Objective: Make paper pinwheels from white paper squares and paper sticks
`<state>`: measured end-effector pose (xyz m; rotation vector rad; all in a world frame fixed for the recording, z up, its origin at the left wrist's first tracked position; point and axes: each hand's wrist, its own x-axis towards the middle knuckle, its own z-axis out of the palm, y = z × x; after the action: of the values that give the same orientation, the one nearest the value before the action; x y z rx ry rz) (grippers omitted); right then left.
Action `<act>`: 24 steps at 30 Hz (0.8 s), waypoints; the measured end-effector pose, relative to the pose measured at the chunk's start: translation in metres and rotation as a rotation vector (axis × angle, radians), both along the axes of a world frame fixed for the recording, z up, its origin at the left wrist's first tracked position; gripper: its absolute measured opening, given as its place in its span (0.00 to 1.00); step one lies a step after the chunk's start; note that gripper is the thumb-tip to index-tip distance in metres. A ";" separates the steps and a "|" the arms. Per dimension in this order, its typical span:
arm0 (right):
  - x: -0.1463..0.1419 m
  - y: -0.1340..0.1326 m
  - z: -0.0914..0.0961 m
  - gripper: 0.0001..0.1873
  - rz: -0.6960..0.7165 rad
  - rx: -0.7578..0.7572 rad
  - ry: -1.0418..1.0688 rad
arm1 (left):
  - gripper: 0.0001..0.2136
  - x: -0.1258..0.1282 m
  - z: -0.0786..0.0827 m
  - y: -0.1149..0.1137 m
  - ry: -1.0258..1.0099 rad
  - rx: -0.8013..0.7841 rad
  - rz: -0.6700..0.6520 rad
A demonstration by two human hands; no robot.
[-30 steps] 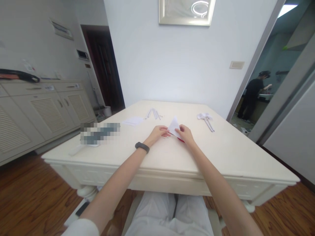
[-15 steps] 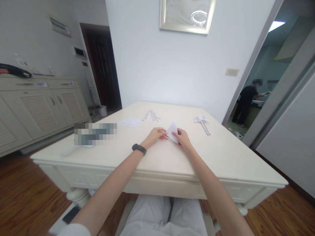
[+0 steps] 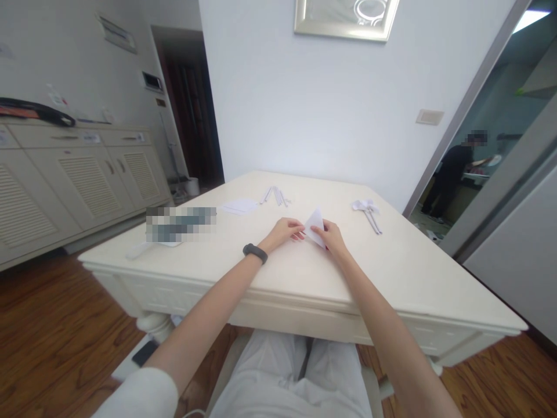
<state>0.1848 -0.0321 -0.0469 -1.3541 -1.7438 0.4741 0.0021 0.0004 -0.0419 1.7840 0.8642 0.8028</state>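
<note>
A small folded white paper triangle (image 3: 314, 223) stands tilted on the cream table (image 3: 391, 273), pinched from both sides. My left hand (image 3: 285, 229), with a dark band on its wrist, grips the paper's left lower edge with closed fingers. My right hand (image 3: 333, 236) pinches the paper's right edge. Both hands rest near the middle of the table.
Flat white sheets (image 3: 239, 205) and several thin white sticks (image 3: 275, 196) lie further back on the table. A white folded paper piece on sticks (image 3: 368, 210) lies at the right. A cabinet (image 3: 73, 180) lines the left wall. A person in dark clothes (image 3: 450, 177) stands beyond the doorway at right.
The view has shifted slightly; both hands keep the paper triangle between them in about the same spot on the table.
</note>
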 end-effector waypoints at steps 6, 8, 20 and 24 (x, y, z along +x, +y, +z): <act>0.000 0.002 0.001 0.15 -0.024 -0.025 0.010 | 0.13 0.002 -0.001 0.003 0.023 -0.001 0.008; 0.000 0.002 0.001 0.15 -0.023 -0.027 0.016 | 0.13 0.001 -0.001 0.004 0.027 0.004 0.010; 0.003 0.004 -0.003 0.15 -0.047 0.008 0.053 | 0.12 -0.002 0.000 0.003 0.052 0.050 0.005; 0.004 0.006 -0.003 0.15 -0.050 0.008 0.067 | 0.13 -0.002 -0.002 0.005 0.051 0.048 -0.015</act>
<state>0.1888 -0.0265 -0.0495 -1.3572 -1.6523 0.4790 -0.0002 0.0052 -0.0435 1.8575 0.8702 0.7769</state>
